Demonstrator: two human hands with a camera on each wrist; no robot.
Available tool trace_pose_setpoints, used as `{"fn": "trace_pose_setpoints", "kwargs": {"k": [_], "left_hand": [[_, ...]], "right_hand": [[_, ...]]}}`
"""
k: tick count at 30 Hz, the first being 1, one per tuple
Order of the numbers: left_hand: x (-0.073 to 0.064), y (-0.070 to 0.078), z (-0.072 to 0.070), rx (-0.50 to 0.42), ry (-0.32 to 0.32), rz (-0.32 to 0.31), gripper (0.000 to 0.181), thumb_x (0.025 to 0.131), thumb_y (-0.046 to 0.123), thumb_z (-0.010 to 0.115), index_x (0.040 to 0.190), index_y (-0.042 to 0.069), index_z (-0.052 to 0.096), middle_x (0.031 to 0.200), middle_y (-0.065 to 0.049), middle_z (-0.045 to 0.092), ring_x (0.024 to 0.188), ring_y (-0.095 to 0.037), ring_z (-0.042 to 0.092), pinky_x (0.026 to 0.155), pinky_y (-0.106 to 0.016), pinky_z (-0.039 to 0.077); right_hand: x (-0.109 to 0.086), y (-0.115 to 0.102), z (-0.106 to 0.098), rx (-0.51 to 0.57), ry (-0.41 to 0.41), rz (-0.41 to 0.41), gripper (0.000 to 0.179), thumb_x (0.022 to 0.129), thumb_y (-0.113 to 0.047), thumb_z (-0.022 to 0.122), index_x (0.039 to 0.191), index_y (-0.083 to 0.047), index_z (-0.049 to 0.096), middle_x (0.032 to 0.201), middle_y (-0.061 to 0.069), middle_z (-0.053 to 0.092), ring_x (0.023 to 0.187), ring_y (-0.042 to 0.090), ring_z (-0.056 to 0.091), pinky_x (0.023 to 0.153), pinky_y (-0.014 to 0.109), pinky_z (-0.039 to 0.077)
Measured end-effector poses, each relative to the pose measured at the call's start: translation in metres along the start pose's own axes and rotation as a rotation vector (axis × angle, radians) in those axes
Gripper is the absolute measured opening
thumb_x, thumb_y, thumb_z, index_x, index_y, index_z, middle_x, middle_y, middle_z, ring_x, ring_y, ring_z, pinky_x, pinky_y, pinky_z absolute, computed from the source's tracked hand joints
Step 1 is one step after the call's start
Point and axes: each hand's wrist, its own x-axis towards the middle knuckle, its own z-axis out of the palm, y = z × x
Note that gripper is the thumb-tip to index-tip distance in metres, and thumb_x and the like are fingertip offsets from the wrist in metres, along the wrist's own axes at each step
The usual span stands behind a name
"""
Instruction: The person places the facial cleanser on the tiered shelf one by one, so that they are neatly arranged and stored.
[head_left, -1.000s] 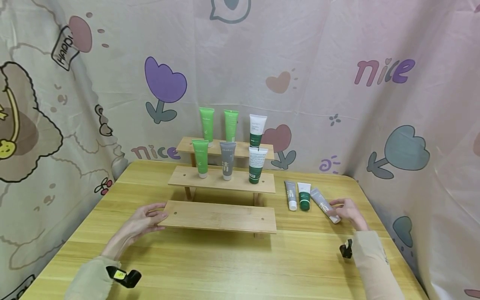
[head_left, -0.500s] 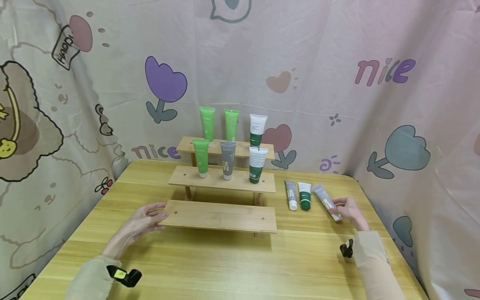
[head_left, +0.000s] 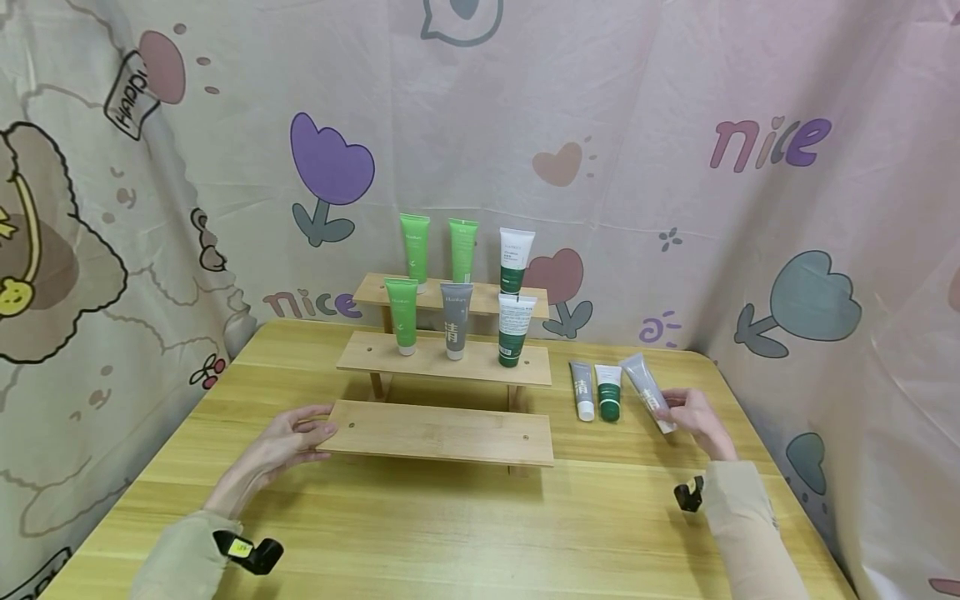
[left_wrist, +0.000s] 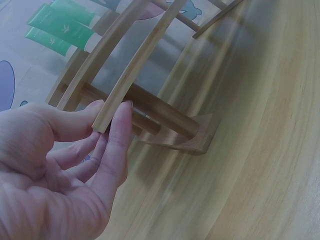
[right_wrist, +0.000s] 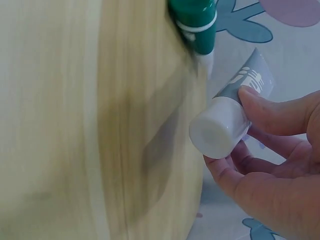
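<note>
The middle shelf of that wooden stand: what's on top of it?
On the middle shelf stand, upright, a green tube, a grey tube and a white-and-green tube. The shelf surface directly beneath them is covered and cannot be seen.

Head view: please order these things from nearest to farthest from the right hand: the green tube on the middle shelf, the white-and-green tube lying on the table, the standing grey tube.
1. White-and-green tube: on the table, left of the right hand.
2. Standing grey tube: centre of the middle shelf.
3. Green tube: left on the same shelf.
</note>
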Motion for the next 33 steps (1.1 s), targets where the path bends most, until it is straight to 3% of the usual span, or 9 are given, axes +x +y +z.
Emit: {"fn": "trace_pose_setpoints", "kwargs": {"k": [6,14,20,33], "left_hand": [[0.000,0.000,0.000,-0.002,0.007,-0.006,0.073,0.103,0.018,0.058,0.152,-0.018,0.016,0.143,-0.038,0.043,0.100,-0.002,0.063,0.088,-0.029,0.062],[0.001,0.000,0.000,-0.010,0.003,-0.012,0.074,0.104,0.018,0.057,0.153,-0.018,0.014,0.144,-0.041,0.039,0.100,-0.002,0.062,0.088,-0.028,0.062],[0.000,-0.001,0.000,-0.015,-0.005,-0.006,0.074,0.104,0.017,0.056,0.153,-0.017,0.013,0.148,-0.046,0.029,0.101,-0.002,0.062,0.088,-0.028,0.062],[0.001,-0.001,0.000,-0.010,-0.006,-0.002,0.073,0.104,0.017,0.056,0.153,-0.018,0.013,0.148,-0.046,0.030,0.102,-0.002,0.062,0.088,-0.028,0.062]], "right_hand": [[0.000,-0.007,0.002,0.034,-0.010,-0.043,0.055,0.092,0.003,0.060,0.137,0.026,0.039,0.130,0.043,0.050,0.099,0.019,0.057,0.078,0.018,0.052],[0.000,-0.020,0.005,0.091,-0.010,-0.098,0.054,0.091,0.005,0.060,0.137,0.026,0.040,0.130,0.043,0.050,0.093,0.008,0.057,0.078,0.015,0.053],[0.000,-0.032,0.006,0.106,-0.002,-0.129,0.053,0.093,0.003,0.062,0.137,0.024,0.041,0.130,0.041,0.052,0.093,0.004,0.056,0.080,0.013,0.051],[-0.006,-0.059,0.009,0.164,-0.018,-0.177,0.055,0.093,0.000,0.064,0.139,0.020,0.041,0.129,0.033,0.056,0.095,0.003,0.059,0.085,0.013,0.051]]}}
